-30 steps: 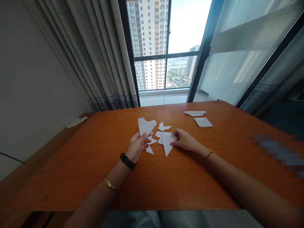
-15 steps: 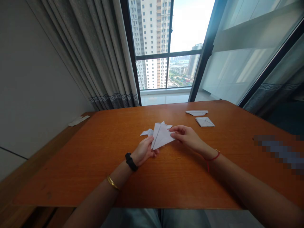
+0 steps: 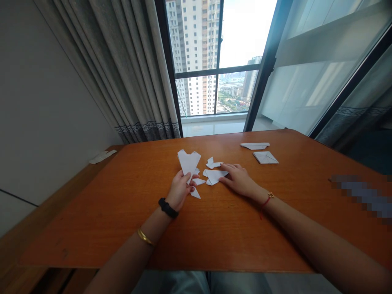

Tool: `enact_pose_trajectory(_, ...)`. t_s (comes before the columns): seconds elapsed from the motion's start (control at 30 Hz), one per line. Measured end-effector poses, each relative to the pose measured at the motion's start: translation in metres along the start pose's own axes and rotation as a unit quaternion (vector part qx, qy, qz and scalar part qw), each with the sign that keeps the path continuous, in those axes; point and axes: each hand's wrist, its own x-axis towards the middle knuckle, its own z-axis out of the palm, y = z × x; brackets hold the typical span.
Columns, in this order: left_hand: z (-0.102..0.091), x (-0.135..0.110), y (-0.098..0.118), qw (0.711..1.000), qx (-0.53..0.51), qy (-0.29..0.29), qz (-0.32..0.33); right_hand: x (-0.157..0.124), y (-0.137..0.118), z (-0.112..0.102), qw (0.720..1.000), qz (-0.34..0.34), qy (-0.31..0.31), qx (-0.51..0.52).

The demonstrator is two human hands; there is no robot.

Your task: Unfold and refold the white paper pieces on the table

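My left hand (image 3: 179, 190) is closed on a folded white paper piece (image 3: 189, 160), held up with its notched, wide end pointing away from me. My right hand (image 3: 240, 178) pinches the right corner of another folded white paper piece (image 3: 214, 176), low over the table. Just beyond it lies a small white paper scrap (image 3: 213, 164). More small white paper pieces (image 3: 195, 192) lie beside and partly behind my left fingers, which hide some of them.
On the wooden table (image 3: 122, 228), a folded paper square (image 3: 265, 157) and a long folded paper strip (image 3: 255, 145) lie at the back right. A white paper piece (image 3: 102, 157) rests at the far left. A blurred, pixelated patch covers something at the right edge.
Both hands were on one folded paper; now each holds its own piece. The left hand's piece has moved left and shows a notched end. The right hand has lowered, uncovering small scraps on the table.
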Motion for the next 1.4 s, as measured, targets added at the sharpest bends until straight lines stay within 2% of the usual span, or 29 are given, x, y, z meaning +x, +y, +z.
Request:
enact_pose_trajectory(0.17,0.004,-0.003,0.000,1.000,-0.006,0.010,-0.003,0.002,-0.007,-0.001,0.999,-0.004,-0.029,-0.044)
enact_pose_trajectory(0.27,0.006,-0.002,-0.004,1.000,-0.008,0.018,0.015,0.000,-0.009,-0.012,0.995,0.049,-0.083,0.036)
enact_pose_trajectory(0.33,0.007,-0.003,-0.006,1.000,-0.011,0.003,0.018,-0.003,-0.012,-0.020,0.982,0.082,-0.084,0.150)
enact_pose_trajectory(0.4,0.009,-0.004,-0.008,1.000,-0.004,-0.030,0.008,-0.007,-0.020,-0.027,0.942,0.096,-0.064,0.315)
enact_pose_trajectory(0.5,0.012,-0.009,-0.013,0.996,0.026,-0.082,-0.007,-0.013,-0.039,-0.030,0.824,0.096,-0.091,0.551)
enact_pose_trajectory(0.53,0.012,-0.011,-0.015,0.994,0.043,-0.101,-0.005,-0.015,-0.046,-0.029,0.791,0.095,-0.107,0.595)
enact_pose_trajectory(0.57,0.013,-0.012,-0.016,0.990,0.064,-0.123,-0.001,-0.017,-0.053,-0.026,0.770,0.094,-0.120,0.619)
enact_pose_trajectory(0.6,0.013,-0.014,-0.018,0.985,0.086,-0.148,0.001,-0.019,-0.058,-0.022,0.763,0.092,-0.127,0.627)
enact_pose_trajectory(0.67,0.013,-0.016,-0.021,0.973,0.127,-0.190,0.007,-0.021,-0.066,-0.013,0.779,0.081,-0.119,0.610)
enact_pose_trajectory(0.77,0.014,-0.018,-0.021,0.963,0.167,-0.209,0.022,-0.021,-0.068,0.001,0.825,0.075,-0.067,0.555)
enact_pose_trajectory(0.87,0.013,-0.019,-0.018,0.962,0.178,-0.202,0.038,-0.021,-0.060,0.006,0.860,0.097,0.017,0.500)
enact_pose_trajectory(0.97,0.011,-0.020,-0.014,0.958,0.190,-0.213,0.031,-0.018,-0.047,-0.005,0.897,0.096,0.115,0.415)
enact_pose_trajectory(1.0,0.011,-0.020,-0.013,0.953,0.204,-0.222,0.024,-0.018,-0.043,-0.011,0.912,0.077,0.115,0.386)
enact_pose_trajectory(1.07,0.011,-0.022,-0.009,0.936,0.254,-0.244,0.026,-0.017,-0.039,-0.022,0.935,0.024,0.040,0.352)
enact_pose_trajectory(1.13,0.012,-0.025,-0.006,0.910,0.322,-0.256,0.049,-0.018,-0.040,-0.029,0.936,-0.021,-0.071,0.345)
enact_pose_trajectory(1.2,0.013,-0.028,-0.004,0.882,0.389,-0.254,0.076,-0.019,-0.042,-0.031,0.932,-0.031,-0.123,0.340)
enact_pose_trajectory(1.3,0.013,-0.028,-0.004,0.844,0.468,-0.236,0.112,-0.020,-0.043,-0.029,0.934,-0.025,-0.124,0.335)
enact_pose_trajectory(1.4,0.011,-0.025,-0.005,0.818,0.515,-0.200,0.158,-0.018,-0.038,-0.030,0.925,-0.025,-0.096,0.366)
